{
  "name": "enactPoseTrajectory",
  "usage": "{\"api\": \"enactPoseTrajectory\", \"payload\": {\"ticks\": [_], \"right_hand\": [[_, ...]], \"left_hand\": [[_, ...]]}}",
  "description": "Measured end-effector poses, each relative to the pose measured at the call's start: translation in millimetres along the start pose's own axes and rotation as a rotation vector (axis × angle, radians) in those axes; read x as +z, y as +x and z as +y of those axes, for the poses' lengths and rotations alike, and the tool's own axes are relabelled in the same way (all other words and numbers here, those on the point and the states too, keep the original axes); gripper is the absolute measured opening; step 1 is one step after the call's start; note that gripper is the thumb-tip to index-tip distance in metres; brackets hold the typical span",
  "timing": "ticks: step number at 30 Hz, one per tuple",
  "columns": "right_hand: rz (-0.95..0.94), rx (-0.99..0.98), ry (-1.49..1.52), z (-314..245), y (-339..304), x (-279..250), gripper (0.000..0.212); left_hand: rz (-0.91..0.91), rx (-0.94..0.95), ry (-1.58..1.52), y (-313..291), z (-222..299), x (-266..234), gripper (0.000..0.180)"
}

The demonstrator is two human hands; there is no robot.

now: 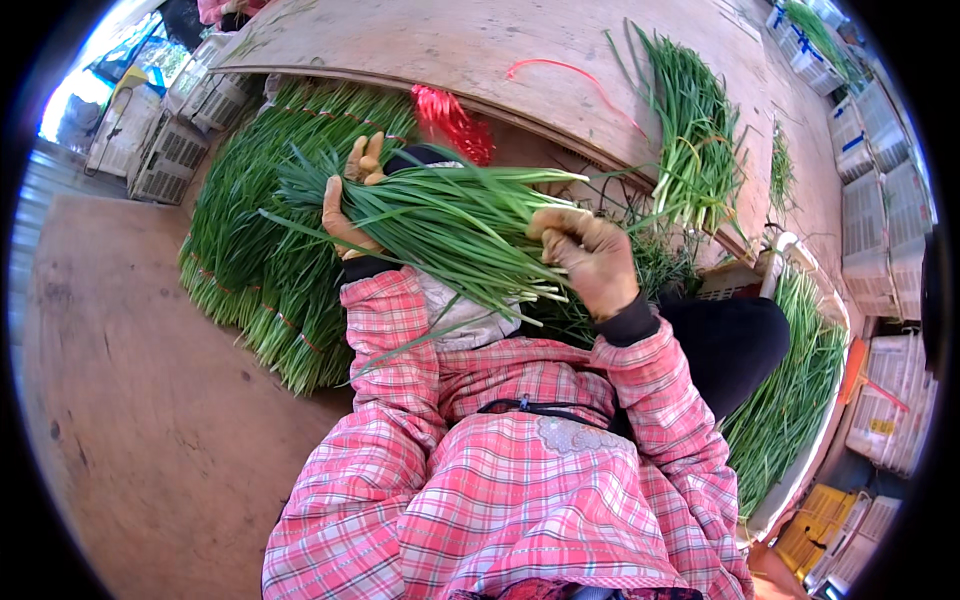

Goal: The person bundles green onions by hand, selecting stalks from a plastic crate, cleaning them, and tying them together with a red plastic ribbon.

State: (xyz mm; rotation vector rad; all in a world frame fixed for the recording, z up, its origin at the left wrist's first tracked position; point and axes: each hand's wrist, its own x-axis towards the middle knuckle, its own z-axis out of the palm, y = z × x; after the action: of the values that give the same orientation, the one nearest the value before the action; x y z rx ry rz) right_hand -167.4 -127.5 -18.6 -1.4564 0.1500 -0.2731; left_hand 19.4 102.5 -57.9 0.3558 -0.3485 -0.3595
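Note:
A loose bunch of garlic chives (440,210) lies across my lap, leafy tips to the left and pale stem ends to the right. My left hand (352,205), in a tan glove, cradles the leafy part between thumb and raised fingers. At the stem ends my right hand (590,258), also gloved, has its fingers bent in a pinch against the pale stalks. Whether it grips one stalk or several is hidden. Behind the bunch, a cluster of red ties (452,125) hangs at the board's edge.
Tied chive bundles (270,220) are stacked at my left. Another bundle (692,140) and a red strip (580,75) lie on the wooden board (440,40) ahead. A white crate of chives (790,380) stands at my right. Plastic crates (870,230) line the right side.

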Motion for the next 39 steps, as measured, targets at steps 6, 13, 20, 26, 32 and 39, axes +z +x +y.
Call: {"api": "enactPoseTrajectory", "payload": {"ticks": [6, 13, 20, 26, 32, 39], "right_hand": [[-0.017, -0.231, -0.369, -1.5, -2.2, 6.8, 0.019], [-0.144, -0.422, -0.484, -14.1, 0.4, 18.3, 0.021], [-0.192, -0.349, -0.712, -14.7, 1.2, 2.8, 0.02], [-0.152, -0.224, -0.664, 8.1, -1.9, -1.0, 0.022], [-0.026, 0.097, -0.34, 25.1, -18.2, 9.2, 0.017], [0.162, 0.177, -0.978, 28.7, -28.9, -39.6, 0.014]], "left_hand": [[0.015, 0.072, 0.025, -4.1, 6.4, -10.9, 0.064], [0.02, -0.007, -0.164, -3.3, 9.9, -12.9, 0.061], [0.064, 0.061, 0.093, 1.3, 10.1, -1.3, 0.078], [-0.139, 0.078, -0.045, -4.3, -5.6, -10.4, 0.056], [-0.111, 0.169, -0.229, -0.2, -4.1, -26.7, 0.03], [0.011, 0.162, -0.329, -0.4, 3.2, -36.9, 0.026]]}}
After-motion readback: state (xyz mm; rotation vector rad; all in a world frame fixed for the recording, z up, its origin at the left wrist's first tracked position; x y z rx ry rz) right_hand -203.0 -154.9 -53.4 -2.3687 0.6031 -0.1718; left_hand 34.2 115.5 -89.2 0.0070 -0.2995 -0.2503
